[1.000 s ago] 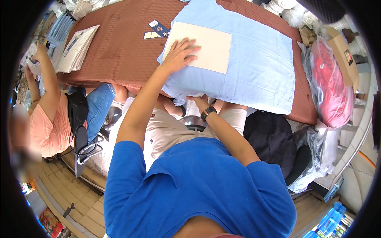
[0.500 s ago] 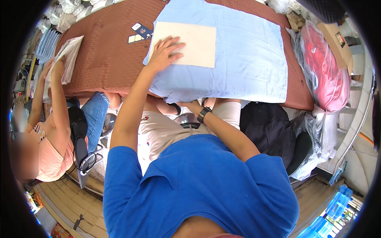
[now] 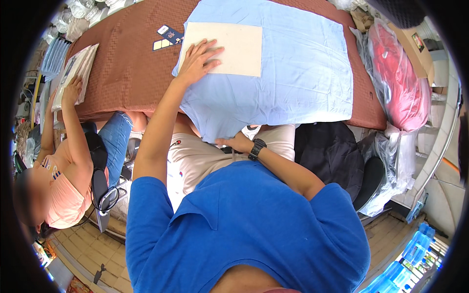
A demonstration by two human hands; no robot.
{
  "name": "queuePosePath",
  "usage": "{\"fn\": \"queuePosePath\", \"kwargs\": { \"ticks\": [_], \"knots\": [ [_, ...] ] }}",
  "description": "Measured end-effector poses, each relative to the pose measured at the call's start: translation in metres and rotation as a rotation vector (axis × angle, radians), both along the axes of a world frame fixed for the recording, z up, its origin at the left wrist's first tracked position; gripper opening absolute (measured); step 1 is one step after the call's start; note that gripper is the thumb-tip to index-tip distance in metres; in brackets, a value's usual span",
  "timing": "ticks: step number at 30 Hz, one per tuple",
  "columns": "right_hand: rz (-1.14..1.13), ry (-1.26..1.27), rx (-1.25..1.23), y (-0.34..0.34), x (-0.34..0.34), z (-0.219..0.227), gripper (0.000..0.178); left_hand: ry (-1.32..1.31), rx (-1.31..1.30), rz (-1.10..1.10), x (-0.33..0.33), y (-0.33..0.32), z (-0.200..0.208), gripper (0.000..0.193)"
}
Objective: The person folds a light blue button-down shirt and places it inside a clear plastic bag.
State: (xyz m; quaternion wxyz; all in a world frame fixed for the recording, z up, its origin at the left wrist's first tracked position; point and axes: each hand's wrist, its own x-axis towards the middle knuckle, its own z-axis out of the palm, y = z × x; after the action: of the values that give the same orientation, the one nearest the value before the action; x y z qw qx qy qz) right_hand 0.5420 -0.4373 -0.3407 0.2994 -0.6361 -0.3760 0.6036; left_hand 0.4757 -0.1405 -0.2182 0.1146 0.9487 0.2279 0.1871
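Note:
A light blue shirt (image 3: 303, 73) lies spread over the brown-covered table in front of me. On its left part rests a flat off-white rectangular board (image 3: 239, 49). My left hand (image 3: 198, 61) lies flat on the board's left side, fingers spread, pressing it against the fabric. At the table's front edge, my right hand (image 3: 239, 142), below a black wristwatch, is closed on a drooping part of the shirt just above my lap. The cloth draws down to a point at those fingers.
Dark blue tags (image 3: 170, 35) lie left of the board on the brown table cover (image 3: 122, 63). At the left, a co-worker's hand (image 3: 73, 89) rests on a wrapped flat packet (image 3: 83, 63). Red goods in clear plastic (image 3: 395, 73) and a cardboard box (image 3: 415, 53) stand at the right.
My right hand has come back toward my body, pulling the shirt's edge down over the table front. My left hand stays on the board. The co-worker's packet now lies flatter.

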Motion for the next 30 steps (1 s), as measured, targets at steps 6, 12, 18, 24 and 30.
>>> {"fn": "queuePosePath", "kwargs": {
  "ticks": [6,12,18,24,30],
  "knots": [
    [0.028,0.043,0.105,-0.006,-0.001,0.042,0.099,-0.027,-0.01,-0.038,-0.005,0.006,0.0,0.048],
    [0.106,0.159,0.15,-0.005,0.005,0.115,0.09,-0.051,-0.087,-0.002,-0.008,0.009,0.003,0.045],
    [0.103,0.186,0.117,-0.013,0.005,0.135,0.074,-0.085,-0.067,-0.028,-0.004,0.009,0.003,0.047],
    [0.057,0.209,0.19,-0.021,0.001,0.121,0.082,-0.065,-0.072,-0.042,-0.007,0.013,0.001,0.049],
    [0.036,0.213,0.259,-0.023,0.0,0.112,0.105,-0.068,-0.078,-0.033,-0.008,0.01,0.0,0.05]
  ]
}}
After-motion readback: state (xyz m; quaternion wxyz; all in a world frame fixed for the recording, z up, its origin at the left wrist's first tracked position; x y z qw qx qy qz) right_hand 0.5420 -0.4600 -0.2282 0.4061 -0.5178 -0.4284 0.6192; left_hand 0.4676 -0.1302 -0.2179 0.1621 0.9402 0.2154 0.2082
